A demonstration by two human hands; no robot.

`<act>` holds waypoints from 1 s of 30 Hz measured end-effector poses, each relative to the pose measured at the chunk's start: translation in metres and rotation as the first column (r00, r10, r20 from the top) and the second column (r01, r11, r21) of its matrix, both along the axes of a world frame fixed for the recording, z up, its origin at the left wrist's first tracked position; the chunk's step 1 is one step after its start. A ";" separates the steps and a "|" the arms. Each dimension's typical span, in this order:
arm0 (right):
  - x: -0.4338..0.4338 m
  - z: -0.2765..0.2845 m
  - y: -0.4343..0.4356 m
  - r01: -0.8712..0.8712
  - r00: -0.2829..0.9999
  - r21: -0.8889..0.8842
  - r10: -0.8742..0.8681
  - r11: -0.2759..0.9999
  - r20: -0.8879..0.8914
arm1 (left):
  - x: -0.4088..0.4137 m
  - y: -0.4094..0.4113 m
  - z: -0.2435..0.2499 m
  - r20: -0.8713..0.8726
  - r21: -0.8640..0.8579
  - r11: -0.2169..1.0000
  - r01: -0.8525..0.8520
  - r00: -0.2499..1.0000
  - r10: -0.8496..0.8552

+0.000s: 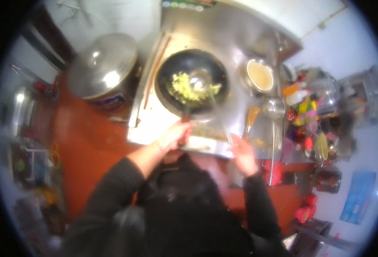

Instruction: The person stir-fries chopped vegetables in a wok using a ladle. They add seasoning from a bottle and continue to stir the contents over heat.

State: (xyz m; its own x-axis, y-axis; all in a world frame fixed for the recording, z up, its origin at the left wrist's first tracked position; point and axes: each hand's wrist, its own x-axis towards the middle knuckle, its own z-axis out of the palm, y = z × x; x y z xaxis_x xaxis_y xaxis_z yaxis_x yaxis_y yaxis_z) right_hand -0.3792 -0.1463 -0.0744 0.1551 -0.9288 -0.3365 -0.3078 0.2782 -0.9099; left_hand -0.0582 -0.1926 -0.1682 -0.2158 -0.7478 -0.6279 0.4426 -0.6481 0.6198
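A black wok [205,61] stands on the stove before me, with chopped green and pale yellow food [184,86] in it. My left hand [177,131] is closed around the wok's dark handle [186,114] at the near side. In my right hand [242,154] is the long handle of a metal ladle [199,80]. The ladle's round bowl rests among the food in the wok. Blur hides the finer detail of the food and of my fingers.
Left of the stove stands a big pot under a domed metal lid [111,61]. To the right are a pot of pale liquid [260,75], a bamboo brush [252,117] and a second long-handled ladle [274,128]. Bottles and bright packets [299,96] crowd the far right.
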 end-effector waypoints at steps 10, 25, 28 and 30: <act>0.133 -0.019 -0.137 0.105 0.972 0.401 -0.179 0.910 0.153 | 0.011 -0.012 -0.051 0.092 -0.014 0.995 0.096 0.991 -0.094; 0.095 -0.064 -0.106 -0.103 0.957 0.109 0.128 0.989 -0.262 | 0.038 -0.016 -0.045 -0.010 -0.022 0.989 0.143 0.990 -0.144; 0.109 -0.051 -0.102 0.052 0.979 0.250 0.000 0.967 -0.204 | 0.042 -0.018 -0.069 0.066 -0.019 0.992 0.127 0.990 -0.126; 0.066 -0.092 -0.120 -0.047 0.928 0.093 0.078 0.995 -0.363 | 0.023 -0.029 -0.067 0.035 -0.045 0.987 0.154 0.988 -0.152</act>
State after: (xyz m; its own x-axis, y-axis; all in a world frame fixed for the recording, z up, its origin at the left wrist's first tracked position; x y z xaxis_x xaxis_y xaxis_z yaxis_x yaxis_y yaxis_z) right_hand -0.3131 -0.2661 -0.1668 0.0637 -0.8881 -0.4551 -0.6342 0.3161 -0.7056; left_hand -0.0354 -0.2220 -0.2351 -0.3105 -0.7366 -0.6008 0.3202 -0.6761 0.6635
